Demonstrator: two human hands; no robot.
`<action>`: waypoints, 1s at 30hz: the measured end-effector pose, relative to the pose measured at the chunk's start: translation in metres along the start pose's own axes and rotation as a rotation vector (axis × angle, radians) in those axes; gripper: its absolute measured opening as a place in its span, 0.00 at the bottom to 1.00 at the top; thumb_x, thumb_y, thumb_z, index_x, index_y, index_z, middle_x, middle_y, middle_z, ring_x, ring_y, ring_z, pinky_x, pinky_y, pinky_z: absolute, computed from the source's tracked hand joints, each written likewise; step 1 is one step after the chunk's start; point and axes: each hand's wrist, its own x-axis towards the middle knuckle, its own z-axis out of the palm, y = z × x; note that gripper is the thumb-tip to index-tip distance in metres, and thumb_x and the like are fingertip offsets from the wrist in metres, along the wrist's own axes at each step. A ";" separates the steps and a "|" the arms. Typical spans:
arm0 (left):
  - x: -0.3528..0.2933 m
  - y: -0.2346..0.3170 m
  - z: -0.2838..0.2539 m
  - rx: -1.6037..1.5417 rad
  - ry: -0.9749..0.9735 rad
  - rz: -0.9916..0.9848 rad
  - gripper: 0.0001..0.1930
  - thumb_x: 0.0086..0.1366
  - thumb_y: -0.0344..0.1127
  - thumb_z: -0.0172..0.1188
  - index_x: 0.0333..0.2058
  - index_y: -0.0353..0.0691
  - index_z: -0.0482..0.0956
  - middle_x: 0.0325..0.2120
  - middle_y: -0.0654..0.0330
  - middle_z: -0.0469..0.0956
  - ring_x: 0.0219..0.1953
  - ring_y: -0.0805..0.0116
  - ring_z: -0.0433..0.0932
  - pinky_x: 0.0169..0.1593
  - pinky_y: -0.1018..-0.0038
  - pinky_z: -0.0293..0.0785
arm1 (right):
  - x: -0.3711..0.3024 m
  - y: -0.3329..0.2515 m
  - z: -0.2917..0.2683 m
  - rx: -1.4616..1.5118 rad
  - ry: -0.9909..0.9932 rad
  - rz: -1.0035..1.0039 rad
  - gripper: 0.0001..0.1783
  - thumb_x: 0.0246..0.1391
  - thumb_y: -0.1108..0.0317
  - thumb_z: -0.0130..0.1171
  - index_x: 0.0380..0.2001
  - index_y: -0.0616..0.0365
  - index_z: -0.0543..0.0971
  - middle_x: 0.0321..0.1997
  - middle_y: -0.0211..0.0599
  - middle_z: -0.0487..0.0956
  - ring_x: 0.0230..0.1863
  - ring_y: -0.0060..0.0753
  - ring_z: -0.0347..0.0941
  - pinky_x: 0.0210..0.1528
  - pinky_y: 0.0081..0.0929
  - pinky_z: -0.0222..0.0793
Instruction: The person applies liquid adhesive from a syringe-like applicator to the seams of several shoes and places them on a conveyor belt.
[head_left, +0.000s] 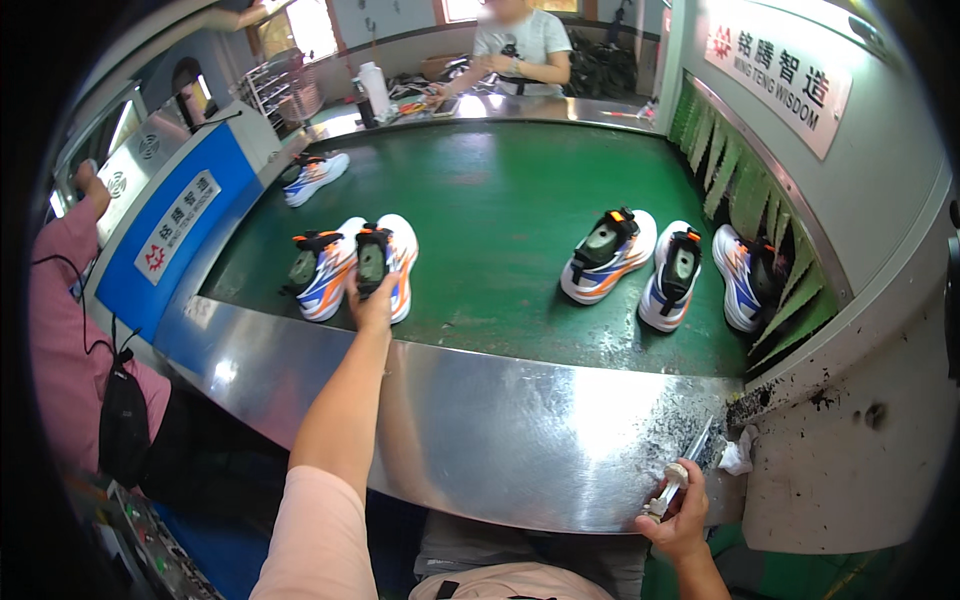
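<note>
My left hand [373, 303] reaches onto the green belt and is closed round the near end of a white sneaker [400, 243] with orange and blue patches and a dark inside. Touching it on the left is a matching sneaker [325, 285]. My right hand [684, 518], low at the right over the metal ledge, is closed on a slim pointed tool [695, 448] with a pale ring round its shaft. The tool's tip points up and away; its exact kind is unclear. Fingers cover part of its lower end.
The green conveyor belt [480, 190] carries more sneakers: one at far left [316, 178], a pair [612, 255] at right, and one [738, 280] partly under the strip curtain [800, 300]. White crumpled wad [738, 452] lies on the ledge [500, 420]. Co-workers stand opposite and at left.
</note>
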 end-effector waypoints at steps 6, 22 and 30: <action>0.011 0.065 -0.038 0.095 -0.433 -0.233 0.25 0.46 0.30 0.67 0.47 0.39 0.76 0.39 0.58 0.79 0.40 0.67 0.77 0.47 0.72 0.72 | 0.004 -0.005 -0.004 0.037 -0.010 -0.023 0.54 0.31 0.45 0.76 0.57 0.65 0.62 0.38 0.40 0.76 0.36 0.30 0.72 0.38 0.25 0.70; -0.106 0.049 -0.096 0.084 -0.303 0.314 0.21 0.53 0.34 0.67 0.45 0.34 0.74 0.39 0.60 0.78 0.40 0.71 0.75 0.47 0.73 0.71 | 0.003 -0.008 -0.003 0.026 0.000 -0.054 0.52 0.33 0.48 0.75 0.57 0.64 0.62 0.36 0.36 0.75 0.33 0.27 0.69 0.34 0.23 0.67; -0.101 0.039 -0.098 0.171 -0.238 0.435 0.21 0.52 0.34 0.68 0.43 0.33 0.74 0.36 0.55 0.80 0.37 0.65 0.78 0.44 0.70 0.73 | 0.005 -0.011 0.000 -0.084 0.034 -0.121 0.49 0.33 0.50 0.73 0.57 0.59 0.64 0.33 0.33 0.75 0.25 0.24 0.65 0.27 0.22 0.63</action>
